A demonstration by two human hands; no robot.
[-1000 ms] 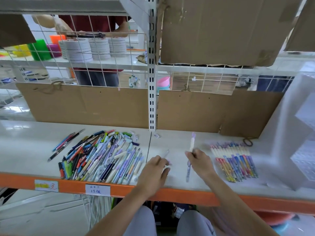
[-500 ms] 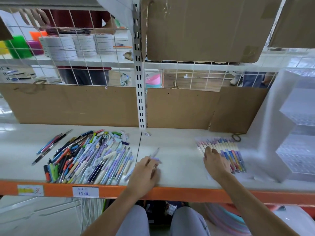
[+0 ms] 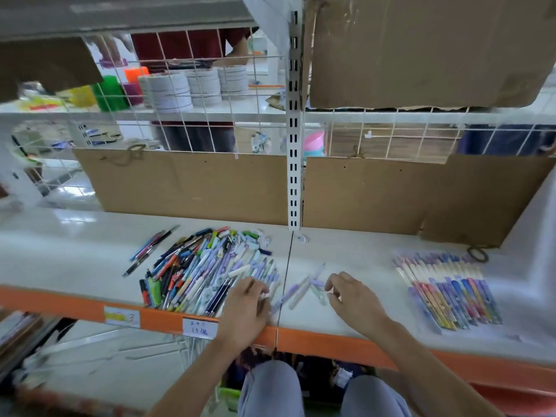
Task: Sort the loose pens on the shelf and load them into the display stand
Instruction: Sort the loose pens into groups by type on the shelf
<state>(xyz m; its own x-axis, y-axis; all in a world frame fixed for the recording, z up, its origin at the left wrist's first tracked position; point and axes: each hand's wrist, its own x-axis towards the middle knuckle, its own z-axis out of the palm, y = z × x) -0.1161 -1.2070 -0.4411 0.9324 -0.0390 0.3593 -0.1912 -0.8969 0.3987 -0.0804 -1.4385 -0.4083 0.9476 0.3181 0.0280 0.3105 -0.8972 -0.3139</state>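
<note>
Evidently sorting is only partly done: the mixed pen heap (image 3: 207, 269) remains large, one sorted row of patterned pens (image 3: 445, 288) lies well right. Left hand (image 3: 245, 308) pinches a pen at the heap's edge; right hand (image 3: 353, 299), fingers curled, grip unclear, hovers beside loose lilac pens (image 3: 304, 287). No stand loading visible.

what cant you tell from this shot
- Left hand: head view, its own back hides the fingertips; pinching a pen or not is unclear.
- Few pens between the hands: motion blur, count uncertain.
- Price label: writing too small.
- Display stand: cut off at the right edge.
</note>
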